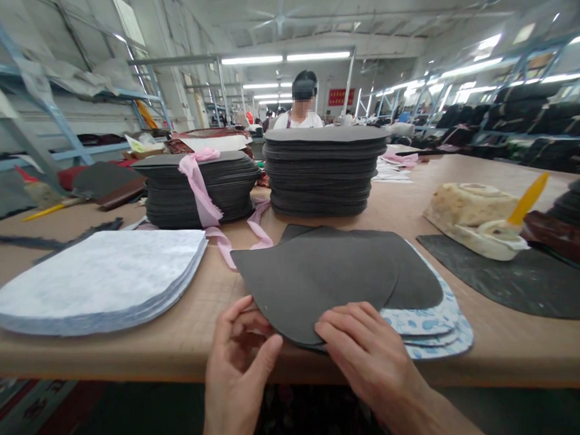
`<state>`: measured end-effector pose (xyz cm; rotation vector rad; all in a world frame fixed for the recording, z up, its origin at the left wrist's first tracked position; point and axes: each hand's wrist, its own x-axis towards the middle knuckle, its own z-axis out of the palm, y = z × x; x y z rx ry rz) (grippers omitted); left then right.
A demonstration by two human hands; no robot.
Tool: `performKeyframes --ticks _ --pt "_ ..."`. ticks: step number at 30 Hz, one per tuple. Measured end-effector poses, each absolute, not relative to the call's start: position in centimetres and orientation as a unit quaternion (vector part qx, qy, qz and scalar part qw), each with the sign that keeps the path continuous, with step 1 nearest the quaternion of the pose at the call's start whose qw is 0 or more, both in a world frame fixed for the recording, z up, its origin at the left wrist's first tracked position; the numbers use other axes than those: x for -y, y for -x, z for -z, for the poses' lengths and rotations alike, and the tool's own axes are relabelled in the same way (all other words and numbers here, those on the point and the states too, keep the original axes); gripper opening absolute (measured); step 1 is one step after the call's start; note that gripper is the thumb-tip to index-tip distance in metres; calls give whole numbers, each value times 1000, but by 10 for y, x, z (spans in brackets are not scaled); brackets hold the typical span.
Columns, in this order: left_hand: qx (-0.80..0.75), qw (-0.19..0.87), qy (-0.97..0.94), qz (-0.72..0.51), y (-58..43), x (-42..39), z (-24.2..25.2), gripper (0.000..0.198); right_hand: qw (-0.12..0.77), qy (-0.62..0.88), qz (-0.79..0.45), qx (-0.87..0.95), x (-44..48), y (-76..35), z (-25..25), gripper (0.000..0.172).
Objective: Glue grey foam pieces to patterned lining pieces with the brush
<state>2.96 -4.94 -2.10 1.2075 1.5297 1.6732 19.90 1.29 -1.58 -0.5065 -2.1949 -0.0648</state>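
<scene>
A dark grey foam sheet [321, 280] with rounded edges lies over other dark sheets in front of me. Blue-patterned white sheets [439, 342] stick out from under them at the right. My right hand [367, 345] grips the front edge of the top sheet, fingers bent over it and the thumb hidden. At the sheet's left edge is my left hand [245, 357], its fingers curled and its thumb apart from them. Some of the left fingertips are hidden by the sheet's edge. To the left lies a stack of pale, fuzzy white sheets [100, 270].
Two tall stacks of dark sheets stand behind: the left stack [197, 193], tied with a pink strip [200, 189], and the right stack [324, 171]. At right, a glue-crusted container [477, 219] with a yellow-handled tool [529, 197] sits on a dark board [509, 285]. A person [299, 114] is beyond.
</scene>
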Motion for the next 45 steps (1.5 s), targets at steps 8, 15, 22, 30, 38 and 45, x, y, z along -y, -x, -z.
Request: performKeyframes --ticks 8,15,22,30,38,45 --pt "-528 -92 -683 -496 -17 44 16 26 404 233 -36 884 -17 -187 6 20" --pt "-514 -69 -691 -504 -17 42 13 16 408 213 -75 885 -18 -182 6 18" --pt "-490 -37 -700 -518 -23 39 7 18 435 230 -88 866 -20 -182 6 17" --pt "-496 36 -698 -515 -29 26 12 16 357 267 -270 853 -25 -181 0 15" --pt "-536 220 -697 -423 -23 25 8 21 210 292 -491 794 -40 -185 -14 25" --pt "-511 174 -703 -463 -21 18 17 17 242 304 -393 834 -33 -184 -8 21"
